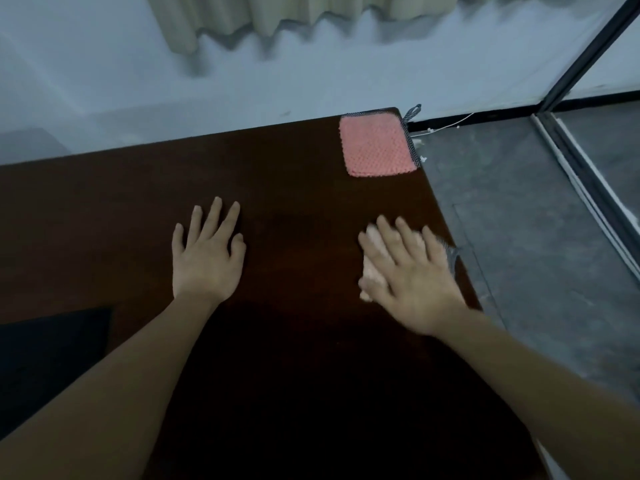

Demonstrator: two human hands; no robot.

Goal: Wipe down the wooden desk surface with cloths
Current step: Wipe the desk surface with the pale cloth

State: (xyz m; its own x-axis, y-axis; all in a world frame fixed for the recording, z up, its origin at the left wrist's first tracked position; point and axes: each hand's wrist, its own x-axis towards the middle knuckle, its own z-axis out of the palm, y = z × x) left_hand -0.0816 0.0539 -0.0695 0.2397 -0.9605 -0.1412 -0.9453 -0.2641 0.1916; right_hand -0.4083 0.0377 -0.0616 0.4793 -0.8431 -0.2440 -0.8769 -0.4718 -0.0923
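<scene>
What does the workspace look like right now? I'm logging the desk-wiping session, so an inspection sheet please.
Surface: dark wooden desk, far right corner in view.
Job's things: pink cloth with a grey loop lies flat at the far right corner; a second pale cloth, blurred, is under the right hand near the right edge.
Clutter: a dark flat item at the left edge, too dim to identify.
Grips: left hand lies flat on bare wood, fingers spread; right hand presses flat on the pale cloth.
Cables: a thin white cord on the floor beyond the corner.
Surroundings: grey floor, pale wall, curtain hem, dark-framed glass partition at right.
</scene>
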